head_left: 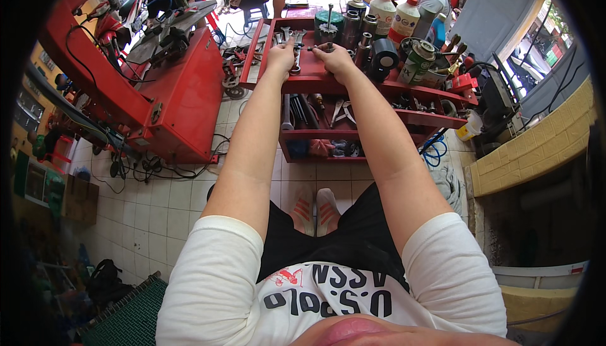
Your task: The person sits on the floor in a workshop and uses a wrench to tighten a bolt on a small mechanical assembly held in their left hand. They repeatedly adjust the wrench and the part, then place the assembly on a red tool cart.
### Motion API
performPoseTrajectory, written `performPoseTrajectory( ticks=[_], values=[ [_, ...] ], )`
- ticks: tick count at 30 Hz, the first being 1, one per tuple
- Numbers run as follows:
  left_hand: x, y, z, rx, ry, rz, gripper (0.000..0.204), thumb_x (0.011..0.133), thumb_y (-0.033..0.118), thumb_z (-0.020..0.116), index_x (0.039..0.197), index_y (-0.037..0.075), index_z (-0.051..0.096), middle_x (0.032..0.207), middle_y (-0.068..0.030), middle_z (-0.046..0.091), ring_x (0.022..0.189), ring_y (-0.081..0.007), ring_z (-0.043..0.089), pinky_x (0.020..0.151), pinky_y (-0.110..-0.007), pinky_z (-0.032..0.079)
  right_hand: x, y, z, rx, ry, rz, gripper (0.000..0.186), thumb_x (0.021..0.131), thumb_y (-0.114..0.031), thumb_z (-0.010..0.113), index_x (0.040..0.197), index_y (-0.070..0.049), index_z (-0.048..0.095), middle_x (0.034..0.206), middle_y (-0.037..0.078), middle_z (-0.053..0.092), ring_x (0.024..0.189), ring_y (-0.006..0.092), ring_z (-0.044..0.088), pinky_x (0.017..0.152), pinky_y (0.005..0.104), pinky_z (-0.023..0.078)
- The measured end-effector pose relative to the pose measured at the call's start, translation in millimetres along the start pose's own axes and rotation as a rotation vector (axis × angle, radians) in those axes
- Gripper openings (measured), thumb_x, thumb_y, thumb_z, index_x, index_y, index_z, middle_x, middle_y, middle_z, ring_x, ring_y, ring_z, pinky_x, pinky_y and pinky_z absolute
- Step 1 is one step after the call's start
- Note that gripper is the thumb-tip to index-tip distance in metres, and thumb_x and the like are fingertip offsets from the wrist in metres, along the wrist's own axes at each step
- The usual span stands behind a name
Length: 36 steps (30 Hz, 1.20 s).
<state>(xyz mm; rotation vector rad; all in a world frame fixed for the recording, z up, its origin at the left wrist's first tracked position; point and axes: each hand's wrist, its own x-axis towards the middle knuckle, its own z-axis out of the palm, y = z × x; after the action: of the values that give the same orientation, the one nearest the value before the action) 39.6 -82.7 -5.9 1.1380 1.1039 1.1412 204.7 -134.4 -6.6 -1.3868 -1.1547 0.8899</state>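
Observation:
Both arms reach forward over the top tray of a red tool cart. My left hand is closed at the tray's left part, its thumb on top; what its fingers hold is too small to name. A wrench lies right beside it, and more wrenches lie just beyond. To the right, my right hand is closed with its fingers around a short dark metal piece. A small gap with a dark rod-like bit separates the two hands.
White bottles, cans and dark metal cylinders crowd the cart's right side. Lower shelves hold pliers and other tools. A red machine stands left, with cables on the tiled floor. Several people are beyond the cart.

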Motion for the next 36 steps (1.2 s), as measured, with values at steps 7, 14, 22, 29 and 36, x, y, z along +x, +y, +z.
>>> performPoseTrajectory(
  ticks=[7, 14, 22, 29, 36],
  values=[
    [2, -3, 0, 0.025, -0.018, 0.042, 0.040, 0.097, 0.045, 0.061, 0.087, 0.006, 0.058, 0.071, -0.0008, 0.058, 0.053, -0.0109, 0.053, 0.046, -0.025, 0.044, -2, -2, 0, -0.005, -0.037, -0.002, 0.027, 0.087, -0.025, 0.077, 0.104, -0.006, 0.070, 0.086, 0.002, 0.066, 0.065, 0.0099, 0.053, 0.056, 0.0282, 0.045],
    [1, -4, 0, 0.051, -0.039, 0.053, 0.038, 0.093, 0.044, 0.068, 0.088, 0.006, 0.062, 0.071, 0.0003, 0.057, 0.055, -0.0095, 0.051, 0.048, -0.025, 0.041, -6, -5, 2, -0.047, -0.063, -0.019, 0.029, 0.088, -0.026, 0.077, 0.107, -0.005, 0.070, 0.087, 0.001, 0.066, 0.064, 0.0081, 0.051, 0.050, 0.0267, 0.042],
    [-8, 2, 1, 0.074, -0.080, 0.025, 0.033, 0.091, 0.040, 0.072, 0.093, 0.007, 0.068, 0.073, 0.0029, 0.057, 0.057, -0.0074, 0.049, 0.049, -0.024, 0.041, -5, -6, -1, -0.049, -0.007, 0.027, 0.031, 0.086, -0.031, 0.078, 0.102, -0.005, 0.072, 0.089, 0.004, 0.070, 0.075, 0.0114, 0.057, 0.066, 0.0291, 0.046],
    [-11, 2, 6, -0.023, -0.148, 0.103, 0.021, 0.094, 0.019, 0.069, 0.111, 0.007, 0.072, 0.079, 0.0034, 0.061, 0.063, -0.0062, 0.051, 0.053, -0.021, 0.041, -4, -7, -4, -0.120, 0.014, 0.076, 0.039, 0.090, -0.039, 0.071, 0.100, -0.002, 0.073, 0.090, 0.007, 0.072, 0.079, 0.0146, 0.062, 0.072, 0.0323, 0.048],
    [-7, -2, -2, -0.066, -0.241, 0.140, 0.027, 0.094, 0.012, 0.067, 0.120, 0.004, 0.067, 0.097, -0.0028, 0.068, 0.077, -0.0085, 0.059, 0.064, -0.021, 0.045, -1, -6, -1, -0.160, 0.054, 0.086, 0.041, 0.091, -0.043, 0.068, 0.094, -0.002, 0.074, 0.086, 0.008, 0.071, 0.075, 0.0163, 0.062, 0.069, 0.0326, 0.048]
  ],
)
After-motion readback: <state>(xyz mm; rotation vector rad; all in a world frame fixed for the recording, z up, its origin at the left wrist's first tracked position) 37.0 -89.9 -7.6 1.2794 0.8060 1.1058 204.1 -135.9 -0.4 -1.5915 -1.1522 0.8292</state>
